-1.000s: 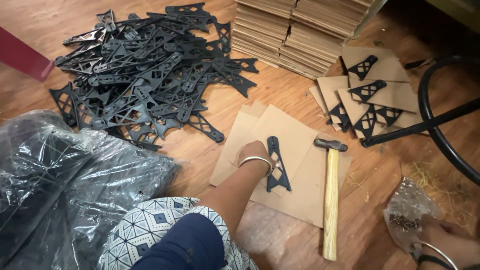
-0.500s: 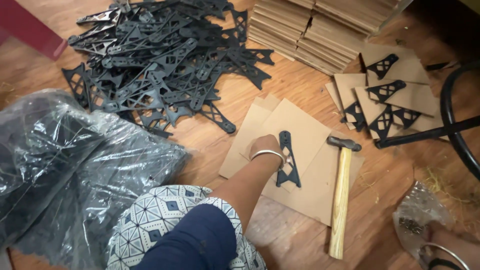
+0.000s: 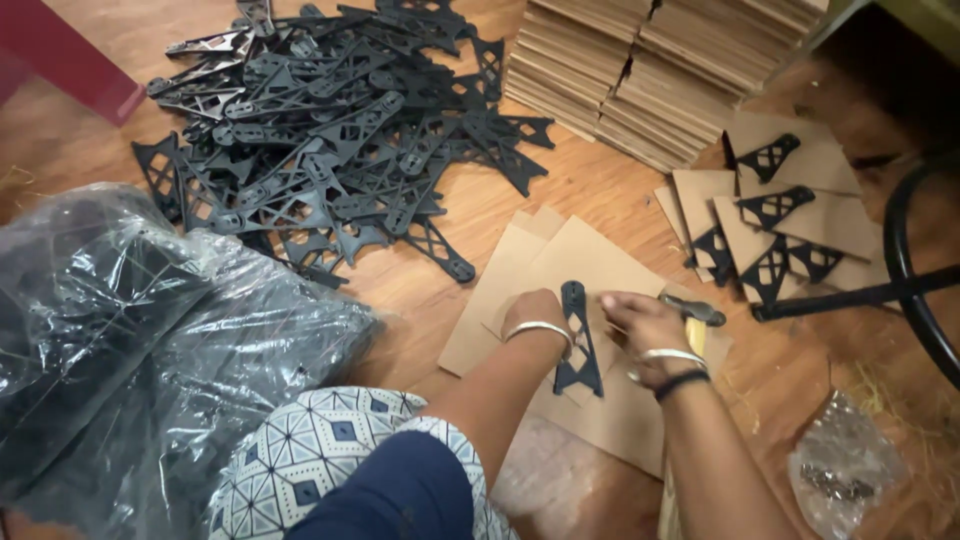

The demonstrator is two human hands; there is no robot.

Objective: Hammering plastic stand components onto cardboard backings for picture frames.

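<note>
A black lattice bracket [image 3: 578,340] lies on a brown cardboard sheet [image 3: 590,265] on the wooden floor. My left hand [image 3: 532,312], with a silver bangle at the wrist, presses on the bracket's left side and the cardboard. My right hand [image 3: 645,325], wearing a bangle and a black band, rests at the bracket's right side with its fingers curled; whether anything small is pinched in them is hidden. A hammer [image 3: 695,312] lies just beyond my right hand, mostly covered by my forearm.
A big pile of black brackets [image 3: 330,140] lies at the upper left. Stacked cardboard sheets [image 3: 650,70] sit at the top. Finished cards with brackets [image 3: 770,215] lie to the right beside a black metal frame [image 3: 900,290]. Plastic bags [image 3: 130,350] are at left, a small bag [image 3: 840,480] at lower right.
My right hand has come up from the small bag at the lower right to the bracket's right side, covering the hammer. My left hand stays on the bracket. The view shifted slightly.
</note>
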